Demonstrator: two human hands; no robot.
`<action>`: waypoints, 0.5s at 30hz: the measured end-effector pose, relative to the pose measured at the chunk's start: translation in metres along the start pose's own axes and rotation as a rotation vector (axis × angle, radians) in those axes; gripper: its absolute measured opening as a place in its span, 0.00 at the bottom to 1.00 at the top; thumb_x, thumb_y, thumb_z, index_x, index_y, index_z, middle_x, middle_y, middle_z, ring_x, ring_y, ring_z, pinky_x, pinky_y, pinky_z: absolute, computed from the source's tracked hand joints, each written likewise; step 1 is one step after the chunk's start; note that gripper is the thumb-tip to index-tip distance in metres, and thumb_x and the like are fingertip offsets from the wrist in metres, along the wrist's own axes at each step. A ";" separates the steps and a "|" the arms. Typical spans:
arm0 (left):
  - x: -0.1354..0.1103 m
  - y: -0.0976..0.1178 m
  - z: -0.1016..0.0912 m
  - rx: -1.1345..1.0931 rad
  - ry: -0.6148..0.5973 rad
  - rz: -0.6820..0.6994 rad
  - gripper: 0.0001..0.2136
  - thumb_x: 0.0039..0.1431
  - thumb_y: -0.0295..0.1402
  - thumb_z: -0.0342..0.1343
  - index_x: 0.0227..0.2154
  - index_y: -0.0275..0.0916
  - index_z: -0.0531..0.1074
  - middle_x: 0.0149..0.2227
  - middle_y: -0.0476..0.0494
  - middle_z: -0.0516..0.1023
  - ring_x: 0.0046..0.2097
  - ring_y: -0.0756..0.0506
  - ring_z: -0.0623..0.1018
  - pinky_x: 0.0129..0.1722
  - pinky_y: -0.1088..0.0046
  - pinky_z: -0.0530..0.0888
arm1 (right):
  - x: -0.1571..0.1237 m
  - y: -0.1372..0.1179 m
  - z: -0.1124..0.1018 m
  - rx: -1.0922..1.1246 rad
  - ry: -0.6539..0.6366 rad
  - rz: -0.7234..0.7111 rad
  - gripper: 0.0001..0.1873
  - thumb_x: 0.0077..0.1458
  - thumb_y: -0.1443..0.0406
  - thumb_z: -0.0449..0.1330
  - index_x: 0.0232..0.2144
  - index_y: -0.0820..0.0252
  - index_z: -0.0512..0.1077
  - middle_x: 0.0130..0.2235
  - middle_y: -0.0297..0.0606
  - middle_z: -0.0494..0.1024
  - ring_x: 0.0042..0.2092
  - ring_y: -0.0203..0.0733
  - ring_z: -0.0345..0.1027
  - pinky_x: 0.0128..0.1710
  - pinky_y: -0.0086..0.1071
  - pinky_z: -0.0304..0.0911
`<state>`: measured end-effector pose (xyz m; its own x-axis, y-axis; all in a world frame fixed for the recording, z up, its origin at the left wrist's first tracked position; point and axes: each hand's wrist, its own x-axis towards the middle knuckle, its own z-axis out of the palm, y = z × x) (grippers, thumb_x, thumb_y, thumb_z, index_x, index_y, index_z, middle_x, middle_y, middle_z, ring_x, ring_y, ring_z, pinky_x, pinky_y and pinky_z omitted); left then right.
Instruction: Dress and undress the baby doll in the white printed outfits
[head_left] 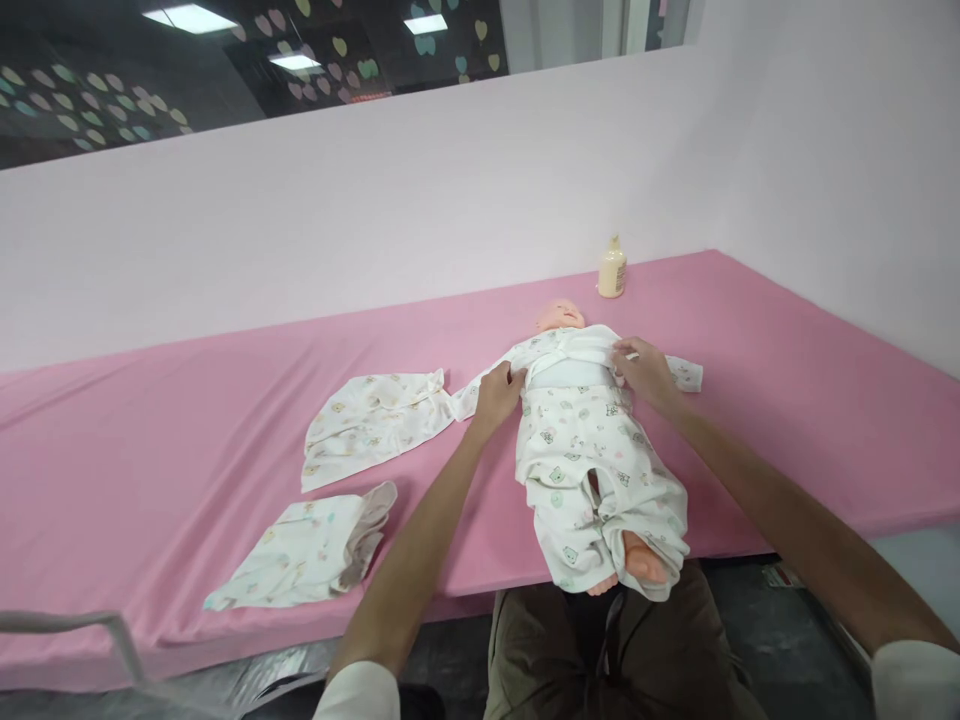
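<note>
- A folded white printed baby garment [307,555] lies by the near edge of the pink padded counter [787,420].
- A baby doll in white printed clothes [592,450] lies on its back, feet over the near edge.
- A second white printed garment [375,420] lies spread further in.
- Left hand [495,392]: fingers curled, pinching the doll's white wrap top [570,350].
- Right hand [645,375]: fingers together on the top's other side; grip unclear.
- A cream plastic bottle [612,268] stands by the far edge.
</note>
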<state>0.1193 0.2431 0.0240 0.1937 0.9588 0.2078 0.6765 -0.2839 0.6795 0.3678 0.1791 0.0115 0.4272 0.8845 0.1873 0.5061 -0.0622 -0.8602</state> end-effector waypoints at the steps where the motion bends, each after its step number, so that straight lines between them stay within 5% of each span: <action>1: -0.005 -0.002 -0.002 -0.024 -0.047 -0.035 0.15 0.60 0.38 0.51 0.21 0.40 0.55 0.22 0.52 0.63 0.26 0.51 0.62 0.28 0.73 0.58 | -0.004 0.007 -0.002 0.020 0.012 0.017 0.13 0.52 0.60 0.58 0.40 0.59 0.71 0.41 0.41 0.77 0.32 0.38 0.71 0.32 0.32 0.65; 4: -0.023 -0.007 -0.010 -0.177 -0.248 -0.179 0.11 0.57 0.39 0.52 0.24 0.40 0.61 0.25 0.50 0.68 0.26 0.50 0.67 0.25 0.74 0.61 | -0.015 0.026 -0.007 0.054 -0.043 0.109 0.15 0.48 0.57 0.63 0.35 0.57 0.66 0.34 0.37 0.75 0.28 0.37 0.68 0.26 0.30 0.63; 7: -0.030 -0.009 -0.014 -0.245 -0.440 -0.171 0.07 0.56 0.36 0.52 0.25 0.39 0.64 0.25 0.50 0.68 0.25 0.51 0.66 0.24 0.74 0.61 | -0.014 0.037 -0.010 0.066 -0.274 0.162 0.10 0.51 0.59 0.61 0.32 0.58 0.68 0.26 0.34 0.73 0.23 0.35 0.64 0.22 0.30 0.58; 11: -0.016 -0.015 -0.009 0.071 -0.313 0.041 0.08 0.53 0.25 0.48 0.21 0.39 0.60 0.24 0.48 0.69 0.27 0.49 0.66 0.28 0.73 0.59 | 0.004 0.039 -0.012 0.030 -0.439 0.116 0.07 0.52 0.63 0.59 0.24 0.59 0.70 0.19 0.33 0.70 0.21 0.34 0.62 0.23 0.29 0.56; 15: 0.004 -0.022 -0.003 0.290 -0.184 0.142 0.09 0.52 0.22 0.45 0.19 0.39 0.58 0.26 0.44 0.71 0.29 0.47 0.68 0.29 0.71 0.57 | 0.017 0.037 -0.013 0.047 -0.482 0.104 0.04 0.49 0.65 0.61 0.25 0.59 0.71 0.24 0.34 0.75 0.24 0.34 0.65 0.25 0.29 0.59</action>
<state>0.1033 0.2532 0.0115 0.4071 0.9029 0.1378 0.8017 -0.4256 0.4197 0.4038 0.1853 -0.0112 0.0725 0.9887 -0.1315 0.4400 -0.1500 -0.8854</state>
